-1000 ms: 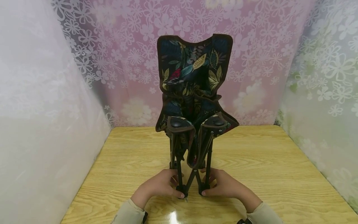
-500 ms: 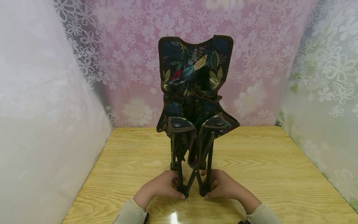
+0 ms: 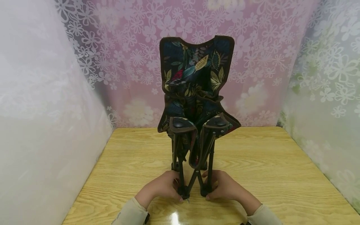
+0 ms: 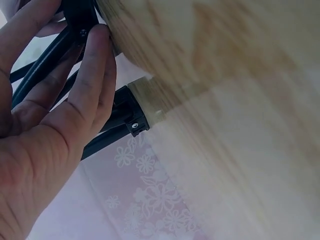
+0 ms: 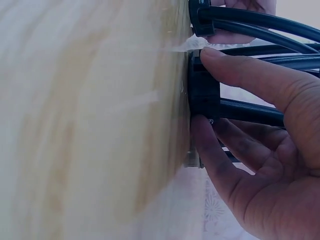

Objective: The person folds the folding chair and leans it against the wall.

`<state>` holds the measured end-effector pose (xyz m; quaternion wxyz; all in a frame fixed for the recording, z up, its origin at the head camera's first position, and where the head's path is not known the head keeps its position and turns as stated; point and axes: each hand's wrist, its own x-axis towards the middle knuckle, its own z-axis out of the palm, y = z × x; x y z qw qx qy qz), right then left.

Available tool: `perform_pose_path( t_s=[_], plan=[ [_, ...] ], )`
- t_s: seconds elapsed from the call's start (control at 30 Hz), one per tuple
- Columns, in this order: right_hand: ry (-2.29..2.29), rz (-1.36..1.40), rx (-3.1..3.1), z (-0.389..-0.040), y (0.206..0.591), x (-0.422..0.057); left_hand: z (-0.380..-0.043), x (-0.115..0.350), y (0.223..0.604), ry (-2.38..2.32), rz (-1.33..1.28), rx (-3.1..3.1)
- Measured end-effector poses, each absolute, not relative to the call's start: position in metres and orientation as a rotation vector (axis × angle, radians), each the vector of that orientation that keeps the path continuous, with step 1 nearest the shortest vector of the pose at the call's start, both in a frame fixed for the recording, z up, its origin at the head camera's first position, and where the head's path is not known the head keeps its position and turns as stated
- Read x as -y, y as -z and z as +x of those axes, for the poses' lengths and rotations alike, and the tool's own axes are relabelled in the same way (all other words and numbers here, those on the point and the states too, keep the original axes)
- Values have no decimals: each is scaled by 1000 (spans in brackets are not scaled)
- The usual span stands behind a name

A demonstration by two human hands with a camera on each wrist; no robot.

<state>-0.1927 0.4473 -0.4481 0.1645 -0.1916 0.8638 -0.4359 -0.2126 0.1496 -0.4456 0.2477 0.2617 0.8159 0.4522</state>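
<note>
A small folding camp chair (image 3: 200, 67) with dark leaf-print fabric and black legs stands upright, partly folded, on the wooden table. My left hand (image 3: 161, 186) grips its left front foot (image 3: 183, 191), fingers curled behind the leg and thumb low in front. On the opposite side, my right hand (image 3: 227, 186) holds the right front foot (image 3: 206, 189). The right wrist view shows that black plastic foot (image 5: 204, 87) between thumb and index finger, at the tabletop. In the left wrist view, fingers wrap the near foot (image 4: 79, 17), with a rear foot (image 4: 131, 112) beyond.
The wood-grain table (image 3: 253, 153) extends around the chair on both sides. A pink flower-patterned curtain (image 3: 126, 62) hangs behind its far edge. Pale sheets close off the left side (image 3: 47, 125) and the right side (image 3: 329, 103).
The chair has shifted very slightly to the right in the head view. My right thumb has slid from the foot's front toward its outer side, and my left thumb sits a little lower.
</note>
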Motion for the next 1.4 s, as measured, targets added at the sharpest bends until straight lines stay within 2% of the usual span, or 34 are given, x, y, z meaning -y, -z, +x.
perform_pose_path(
  t_s=[1.4],
  plan=[
    [1281, -576, -2371, -203, 456, -453, -218, -147, 446, -1234, 784, -2184]
  ],
)
